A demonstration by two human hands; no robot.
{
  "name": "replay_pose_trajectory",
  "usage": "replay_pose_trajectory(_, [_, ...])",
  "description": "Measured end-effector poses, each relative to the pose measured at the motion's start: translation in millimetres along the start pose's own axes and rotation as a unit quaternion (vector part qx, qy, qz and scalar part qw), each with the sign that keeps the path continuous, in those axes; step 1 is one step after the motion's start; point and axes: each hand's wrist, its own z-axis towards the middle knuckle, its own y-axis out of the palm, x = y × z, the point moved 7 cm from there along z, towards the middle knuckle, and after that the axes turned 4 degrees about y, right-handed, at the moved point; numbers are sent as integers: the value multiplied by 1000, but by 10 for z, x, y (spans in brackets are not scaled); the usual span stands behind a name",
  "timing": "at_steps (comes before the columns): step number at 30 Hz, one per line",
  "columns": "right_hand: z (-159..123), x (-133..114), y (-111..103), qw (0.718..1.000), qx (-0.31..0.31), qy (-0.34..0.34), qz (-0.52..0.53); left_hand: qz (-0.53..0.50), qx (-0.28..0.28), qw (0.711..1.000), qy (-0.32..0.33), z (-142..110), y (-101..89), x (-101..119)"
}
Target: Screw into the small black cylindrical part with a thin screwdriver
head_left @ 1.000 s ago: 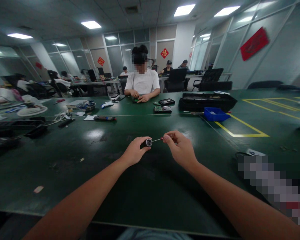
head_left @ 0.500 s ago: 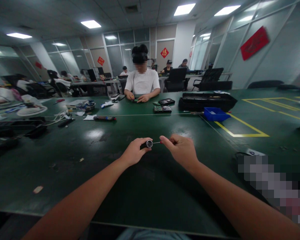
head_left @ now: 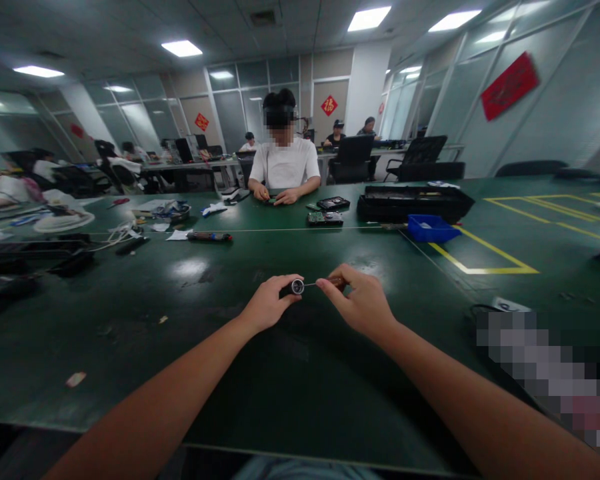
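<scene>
My left hand (head_left: 269, 303) is closed around a small black cylindrical part (head_left: 297, 287); its silver-rimmed round end faces me, with dark details inside. Between the fingers of my right hand (head_left: 363, 298) is a screwdriver (head_left: 338, 282) with a reddish-brown handle. Its thin metal shaft points left and meets the right side of the silver rim; whether the tip sits in a screw is too small to tell. Both hands are held over the green table (head_left: 260, 400), near its middle.
Across the table a person (head_left: 284, 163) handles a small part. Hard drives (head_left: 325, 218), a long black housing (head_left: 415, 202) and a blue bin (head_left: 431, 229) lie ahead. Left are a dark tool (head_left: 210, 237), cables (head_left: 120, 235) and black parts. A pixelated item (head_left: 545, 367) lies right.
My right hand's fingers have shifted around the screwdriver, and more of its handle shows. The cylindrical part has moved very slightly left. Across the table, the person's hand has shifted a little.
</scene>
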Motion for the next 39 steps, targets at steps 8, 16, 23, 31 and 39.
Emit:
replay_pose_trajectory(8, [-11,-31,44,998,-34,-17,50,-5,11,1000,1,10,-4,-14])
replay_pose_trajectory(16, [3,10,99,996,-66,26,54,-9,16,1000,4,9,6,-12])
replay_pose_trajectory(23, [-1,2,85,998,-57,12,36,5,23,1000,10,18,-1,-15])
replay_pose_trajectory(31, [1,102,76,990,13,60,125,12,6,1000,18,11,20,-2])
replay_pose_trajectory(39, [52,345,205,928,20,159,335,36,2,999,27,20,2,11])
